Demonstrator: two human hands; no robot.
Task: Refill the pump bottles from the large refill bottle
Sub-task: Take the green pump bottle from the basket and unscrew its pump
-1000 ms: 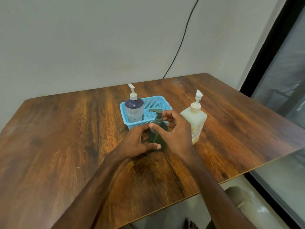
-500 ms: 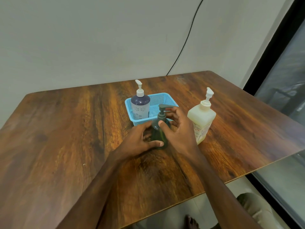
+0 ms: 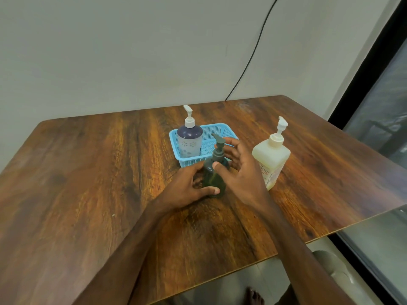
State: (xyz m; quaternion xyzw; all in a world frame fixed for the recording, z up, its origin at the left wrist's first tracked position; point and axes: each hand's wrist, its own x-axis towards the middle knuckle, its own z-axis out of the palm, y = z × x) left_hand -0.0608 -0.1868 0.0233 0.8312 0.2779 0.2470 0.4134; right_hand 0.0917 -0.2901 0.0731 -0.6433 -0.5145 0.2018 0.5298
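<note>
Gripping green pump bottle (image 3: 214, 177) on bench (image 3: 88, 172) before basket (image 3: 222, 128) with left hand (image 3: 187, 187), fingers (image 3: 195, 171) curling behind, partly hidden. Flanking its pump neck with right hand (image 3: 242, 172); fingers (image 3: 231, 143) spreading, clamping unclear.

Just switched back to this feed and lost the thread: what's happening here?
A person is working on the dark green pump bottle on the wooden table. The left hand grips its body while the right hand curls round the pump collar, apparently to unscrew it; the pump is on. The purple pump bottle stands in the blue basket behind, and the large cream refill bottle stands untouched to the right.
</note>
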